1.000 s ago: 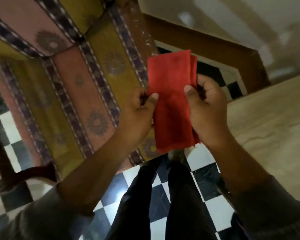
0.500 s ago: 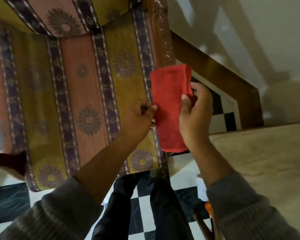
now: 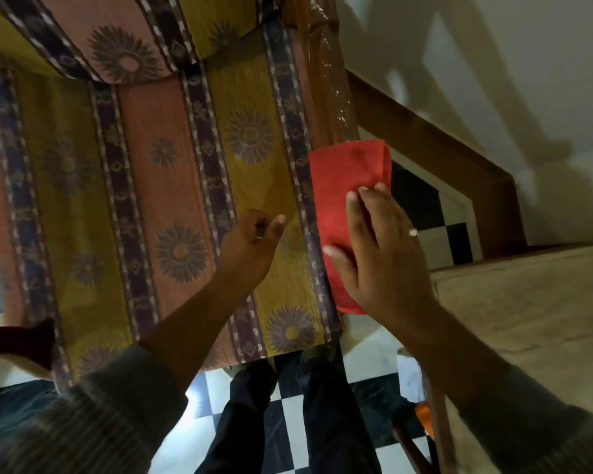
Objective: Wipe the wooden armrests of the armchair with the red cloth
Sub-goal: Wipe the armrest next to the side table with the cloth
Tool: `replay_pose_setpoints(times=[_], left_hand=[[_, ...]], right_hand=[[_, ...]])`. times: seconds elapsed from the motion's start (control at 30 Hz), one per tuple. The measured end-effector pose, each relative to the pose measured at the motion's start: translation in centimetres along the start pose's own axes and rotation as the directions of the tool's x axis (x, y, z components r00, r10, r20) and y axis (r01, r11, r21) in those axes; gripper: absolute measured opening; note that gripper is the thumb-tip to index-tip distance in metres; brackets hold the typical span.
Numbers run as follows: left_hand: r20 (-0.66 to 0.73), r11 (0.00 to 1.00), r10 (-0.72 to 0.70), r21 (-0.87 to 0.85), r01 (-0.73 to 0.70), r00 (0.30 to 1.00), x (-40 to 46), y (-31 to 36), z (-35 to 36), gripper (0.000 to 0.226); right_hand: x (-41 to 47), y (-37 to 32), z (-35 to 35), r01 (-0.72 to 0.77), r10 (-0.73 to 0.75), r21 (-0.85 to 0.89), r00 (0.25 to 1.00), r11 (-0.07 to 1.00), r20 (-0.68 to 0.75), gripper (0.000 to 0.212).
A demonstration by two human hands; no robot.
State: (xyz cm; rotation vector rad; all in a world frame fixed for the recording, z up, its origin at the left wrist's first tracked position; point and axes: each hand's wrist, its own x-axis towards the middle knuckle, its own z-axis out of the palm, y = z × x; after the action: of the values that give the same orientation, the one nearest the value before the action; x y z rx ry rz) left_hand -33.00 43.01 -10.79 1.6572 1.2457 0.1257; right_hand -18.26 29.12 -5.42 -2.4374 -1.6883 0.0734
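A folded red cloth [image 3: 348, 179] lies along the armchair's right wooden armrest [image 3: 327, 80], which is glossy brown and runs up the frame. My right hand [image 3: 380, 251] lies flat on the cloth's near half, fingers spread, pressing it onto the armrest. My left hand [image 3: 250, 241] hovers over the striped seat cushion [image 3: 158, 186], fingers loosely curled, holding nothing. The near end of the armrest is hidden under cloth and hand. The left armrest [image 3: 18, 340] shows as a dark tip at the lower left.
A beige surface [image 3: 534, 313] fills the right side, with a brown wooden frame [image 3: 459, 165] behind it. The floor [image 3: 295, 422] is black-and-white checked tile, and my dark trouser legs stand on it below the seat. A pale wall is at top right.
My left hand has let go of the cloth and drawn left over the cushion. My right hand has laid the cloth flat on the right armrest. The view has tilted toward the chair.
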Motion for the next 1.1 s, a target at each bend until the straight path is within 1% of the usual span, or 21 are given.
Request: replay_pose_setpoints(times=[0.07, 0.13, 0.17, 0.2, 0.23, 0.27, 0.3, 0.33, 0.4, 0.43, 0.5, 0.57, 0.63, 0.73, 0.8, 0.87, 0.93, 1.0, 1.1], left_hand=[[0.025, 0.995, 0.031, 0.098, -0.033, 0.999, 0.5, -0.9, -0.3, 0.031], [0.067, 0.987, 0.049, 0.149, -0.059, 0.997, 1.0, -1.6, -0.4, 0.03], [0.088, 0.984, 0.058, 0.164, -0.072, 0.994, 1.2, -1.9, -0.5, 0.032], [0.105, 0.978, 0.074, 0.188, -0.093, 0.992, 1.5, -2.2, -0.6, 0.034], [0.121, 0.964, 0.104, 0.23, -0.13, 0.987, 1.8, -2.5, -0.7, 0.038], [0.141, 0.934, 0.144, 0.308, -0.181, 0.98, 2.5, -2.6, -0.7, 0.045], [0.164, 0.883, 0.16, 0.417, -0.215, 0.973, 3.1, -2.9, -0.8, 0.054], [0.178, 0.825, 0.173, 0.51, -0.241, 0.969, 3.6, -3.0, -0.8, 0.063], [0.196, 0.729, 0.221, 0.618, -0.296, 0.955, 4.9, -2.9, -0.9, 0.08], [0.21, 0.681, 0.247, 0.657, -0.324, 0.946, 5.5, -2.9, -0.9, 0.087], [0.261, 0.588, 0.305, 0.705, -0.397, 0.916, 6.4, -2.7, -0.5, 0.096], [0.297, 0.521, 0.344, 0.729, -0.444, 0.891, 7.5, -2.8, -0.1, 0.098], [0.312, 0.478, 0.353, 0.75, -0.456, 0.882, 8.5, -2.8, 0.5, 0.099], [0.276, 0.49, 0.327, 0.769, -0.412, 0.904, 9.3, -3.7, 1.3, 0.102], [0.239, 0.501, 0.36, 0.766, -0.403, 0.902, 9.4, -4.5, 1.9, 0.098], [0.22, 0.5, 0.399, 0.761, -0.413, 0.89, 9.5, -5.2, 2.1, 0.095], [0.202, 0.493, 0.435, 0.762, -0.42, 0.878, 9.7, -5.7, 2.4, 0.095], [0.168, 0.498, 0.457, 0.765, -0.408, 0.874, 9.8, -6.1, 2.6, 0.095], [0.145, 0.498, 0.455, 0.777, -0.386, 0.879, 9.9, -6.5, 3.0, 0.096]], right_hand=[[-0.1, 0.2, 0.3, -0.038, 0.029, 0.102, 0.996, 0.994, 0.086, 0.07], [0.6, 0.6, 0.3, -0.16, 0.117, 0.235, 0.975, 0.959, 0.188, 0.075], [1.1, 0.7, 0.3, -0.222, 0.161, 0.261, 0.959, 0.939, 0.234, 0.077], [1.6, 0.7, 0.1, -0.253, 0.193, 0.228, 0.947, 0.94, 0.256, 0.078], [2.1, 0.6, 0.0, -0.249, 0.211, 0.142, 0.948, 0.958, 0.238, 0.078], [2.6, 0.5, -0.2, -0.2, 0.19, 0.032, 0.964, 0.979, 0.185, 0.078], [3.1, 0.0, -0.3, -0.124, 0.131, -0.05, 0.98, 0.991, 0.151, 0.077], [3.5, -0.3, -0.3, -0.044, 0.057, -0.092, 0.988, 0.995, 0.144, 0.077], [4.2, -0.6, -0.2, 0.091, -0.066, -0.141, 0.983, 0.986, 0.171, 0.075], [4.5, -0.5, -0.2, 0.11, -0.08, -0.153, 0.978, 0.982, 0.19, 0.072], [4.6, -0.5, -0.4, 0.088, -0.051, -0.16, 0.973, 0.983, 0.226, 0.072], [4.7, -0.8, -0.6, 0.044, -0.006, -0.142, 0.966, 0.989, 0.259, 0.083], [5.2, -1.3, -0.5, -0.033, 0.059, -0.103, 0.961, 0.994, 0.268, 0.093], [6.5, -2.0, -0.4, -0.19, 0.198, -0.057, 0.953, 0.98, 0.229, 0.091], [6.8, -2.0, -0.1, -0.229, 0.235, -0.058, 0.956, 0.972, 0.176, 0.086], [6.5, -1.8, 0.2, -0.191, 0.202, -0.094, 0.971, 0.977, 0.13, 0.081], [6.0, -1.7, 0.5, -0.118, 0.134, -0.133, 0.984, 0.984, 0.117, 0.079], [6.3, -1.7, 0.7, -0.081, 0.102, -0.172, 0.988, 0.982, 0.117, 0.079], [7.2, -1.8, 0.6, -0.046, 0.085, -0.226, 0.982, 0.973, 0.167, 0.079]])
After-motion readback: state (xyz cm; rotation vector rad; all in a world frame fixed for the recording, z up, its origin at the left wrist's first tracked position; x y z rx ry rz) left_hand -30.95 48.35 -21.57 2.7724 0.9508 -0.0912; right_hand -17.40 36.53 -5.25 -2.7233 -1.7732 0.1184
